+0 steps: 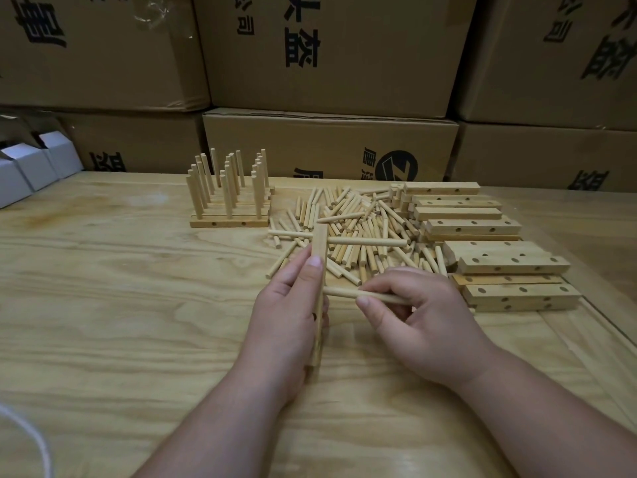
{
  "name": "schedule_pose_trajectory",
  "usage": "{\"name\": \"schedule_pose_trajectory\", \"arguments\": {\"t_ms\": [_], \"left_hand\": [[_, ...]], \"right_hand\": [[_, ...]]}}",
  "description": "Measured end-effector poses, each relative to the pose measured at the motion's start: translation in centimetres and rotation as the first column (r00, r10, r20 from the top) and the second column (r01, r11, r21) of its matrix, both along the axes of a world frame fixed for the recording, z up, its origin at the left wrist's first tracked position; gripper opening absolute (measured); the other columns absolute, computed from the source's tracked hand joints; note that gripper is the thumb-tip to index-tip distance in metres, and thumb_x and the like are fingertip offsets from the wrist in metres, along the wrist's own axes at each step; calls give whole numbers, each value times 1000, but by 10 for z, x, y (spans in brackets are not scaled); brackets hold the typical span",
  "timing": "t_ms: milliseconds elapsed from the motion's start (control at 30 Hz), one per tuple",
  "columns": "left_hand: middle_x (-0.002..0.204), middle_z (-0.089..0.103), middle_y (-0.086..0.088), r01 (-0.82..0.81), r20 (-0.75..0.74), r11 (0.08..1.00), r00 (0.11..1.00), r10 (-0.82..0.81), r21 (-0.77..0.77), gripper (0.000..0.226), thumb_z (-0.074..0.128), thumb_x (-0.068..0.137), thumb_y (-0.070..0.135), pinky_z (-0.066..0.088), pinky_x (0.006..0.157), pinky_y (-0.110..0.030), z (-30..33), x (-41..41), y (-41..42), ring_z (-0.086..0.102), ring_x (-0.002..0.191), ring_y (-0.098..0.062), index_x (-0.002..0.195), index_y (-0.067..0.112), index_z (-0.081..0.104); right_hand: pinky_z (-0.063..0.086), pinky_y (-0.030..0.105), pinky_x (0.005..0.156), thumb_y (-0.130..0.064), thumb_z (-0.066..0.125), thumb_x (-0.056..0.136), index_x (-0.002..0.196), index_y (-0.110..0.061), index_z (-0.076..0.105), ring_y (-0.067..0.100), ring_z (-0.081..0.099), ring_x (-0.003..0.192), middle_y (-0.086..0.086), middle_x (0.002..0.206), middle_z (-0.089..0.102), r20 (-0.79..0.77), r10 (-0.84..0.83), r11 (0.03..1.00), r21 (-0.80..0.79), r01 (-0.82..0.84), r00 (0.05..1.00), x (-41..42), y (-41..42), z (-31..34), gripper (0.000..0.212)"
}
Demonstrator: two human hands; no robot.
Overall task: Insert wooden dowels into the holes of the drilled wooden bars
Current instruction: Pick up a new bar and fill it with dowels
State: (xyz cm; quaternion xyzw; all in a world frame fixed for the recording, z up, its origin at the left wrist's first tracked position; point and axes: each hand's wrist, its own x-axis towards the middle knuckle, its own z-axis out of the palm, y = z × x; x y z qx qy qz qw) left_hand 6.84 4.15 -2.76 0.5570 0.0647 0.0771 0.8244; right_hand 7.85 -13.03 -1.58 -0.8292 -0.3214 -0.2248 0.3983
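A bar [319, 257] was gripped upright by the left hand [293, 305], while a dowel [348, 294], pinched crosswise by the right hand [420, 312], was aimed sideways at it.

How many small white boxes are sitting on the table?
3 white boxes, in a row at the table's far left edge. The nearest is cut off by the frame; more may be hidden.
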Motion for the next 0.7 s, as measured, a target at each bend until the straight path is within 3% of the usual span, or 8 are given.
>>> {"name": "schedule_pose_trajectory", "arguments": {"t_ms": [100,333,500,600,700], "left_hand": [[89,70,19,19,7,1000,1000,-19,19,27,69,86,46,51,63,-24,1,-1,0,62,74,-3,112,45,74],[70,66,15,15,17,999,1000,-15,39,32,63,94,41,49,53,-21,-1,-2,1,56,60,-3,123,32,71],[84,62,8,28,20,996,999,-30,87,40,60,97,42,47,51,-20,-2,-1,2,54,57,-3,129,21,69],[68,61,10,43,26,993,999,-46,114,37,59,98,41,47,50,-20,-3,-1,2,51,57,-5,127,22,70],[65,55,3,49,39,989,998,-55,141,31,57,100,41,46,50,-21,-3,-2,1,49,56,-8,123,27,73]], "right_hand": [[50,25,63,-23,71,88,90,-15,78,9,64,71,-5,74,70,-17,-8,1000,8,8,1000,0,-2,0,12],[49,30,60,-25,69,90,87,-14,78,8,64,68,-5,71,69,18,-16,999,-29,17,1000,-4,2,5,14],[48,32,60,-28,67,91,87,-15,78,9,63,66,-6,69,68,-7,-26,998,-62,25,1000,-5,2,7,18],[49,35,60,-32,66,91,85,-17,79,9,64,66,-6,68,68,-63,-18,997,-75,13,998,-4,-2,10,20],[49,35,60,-36,63,93,83,-17,78,10,64,64,-4,66,68,-73,-15,993,-120,6,997,-3,-5,12,26]]}}
